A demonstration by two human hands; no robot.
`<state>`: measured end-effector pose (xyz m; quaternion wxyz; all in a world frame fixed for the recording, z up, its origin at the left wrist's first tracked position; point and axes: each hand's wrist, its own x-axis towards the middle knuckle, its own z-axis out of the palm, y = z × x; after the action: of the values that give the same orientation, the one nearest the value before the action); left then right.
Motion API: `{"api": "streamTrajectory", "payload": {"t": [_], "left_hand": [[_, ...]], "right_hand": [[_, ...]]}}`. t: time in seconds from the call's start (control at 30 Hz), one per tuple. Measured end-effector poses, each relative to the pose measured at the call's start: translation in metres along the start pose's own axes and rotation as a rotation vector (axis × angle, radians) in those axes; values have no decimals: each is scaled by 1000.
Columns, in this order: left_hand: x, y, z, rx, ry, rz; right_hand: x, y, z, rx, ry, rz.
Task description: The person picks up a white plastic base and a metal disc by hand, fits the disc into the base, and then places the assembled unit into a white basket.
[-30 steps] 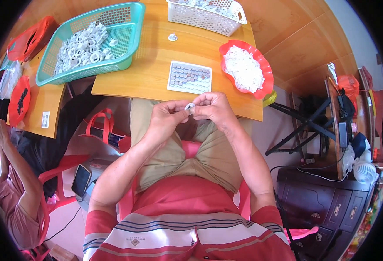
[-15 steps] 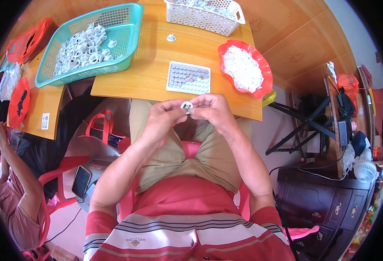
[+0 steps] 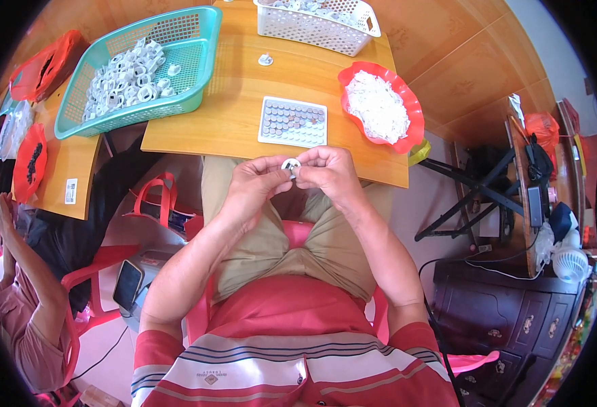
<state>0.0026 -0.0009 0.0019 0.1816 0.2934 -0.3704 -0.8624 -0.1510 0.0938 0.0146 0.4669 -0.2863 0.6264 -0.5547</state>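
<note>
Fingers (image 3: 272,163) of the left hand (image 3: 252,183) and right hand (image 3: 332,175) pinch a small white ring (image 3: 290,163) at six o'clock from the tray (image 3: 292,144), near the edge of the counter (image 3: 200,132); uneven pressure could make it slip toward the lap (image 3: 244,247).

The head view looks steeply down from the wearer's own head, through the left one of two side-by-side fisheye lenses, with the striped shirt (image 3: 264,315) filling the lower edge and the wooden table (image 3: 227,81) ahead in the upper part. It sits close above the lap, the left hand (image 3: 252,183) and right hand (image 3: 332,175) near mid-picture, yet spans (black corners ringing its round field) from a co-worker (image 3: 32,322) at far left to the dark drawers (image 3: 478,308) at right.
</note>
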Motion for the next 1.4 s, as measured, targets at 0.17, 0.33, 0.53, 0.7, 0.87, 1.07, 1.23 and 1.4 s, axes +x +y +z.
{"api": "streamTrajectory", "payload": {"t": [0.17, 0.33, 0.53, 0.7, 0.87, 1.07, 1.23, 1.4], "left_hand": [[1, 1, -1, 42, -21, 20], [0, 3, -1, 22, -5, -3], [2, 1, -3, -1, 5, -15], [3, 1, -4, -12, 10, -14], [3, 1, -4, -41, 9, -28], [4, 1, -5, -48, 15, -29], [3, 0, -6, -36, 7, -26], [2, 2, -4, -44, 12, -29]], "right_hand": [[1, 1, -2, -26, -26, -57], [7, -11, -18, -296, 72, -211], [27, -19, -25, -851, 364, -443], [44, -21, -23, -1094, 394, -389], [54, -16, -24, -1154, 413, -436], [55, -15, -23, -1179, 411, -458], [54, -17, -25, -1178, 369, -444], [53, -15, -25, -1299, 346, -500]]}}
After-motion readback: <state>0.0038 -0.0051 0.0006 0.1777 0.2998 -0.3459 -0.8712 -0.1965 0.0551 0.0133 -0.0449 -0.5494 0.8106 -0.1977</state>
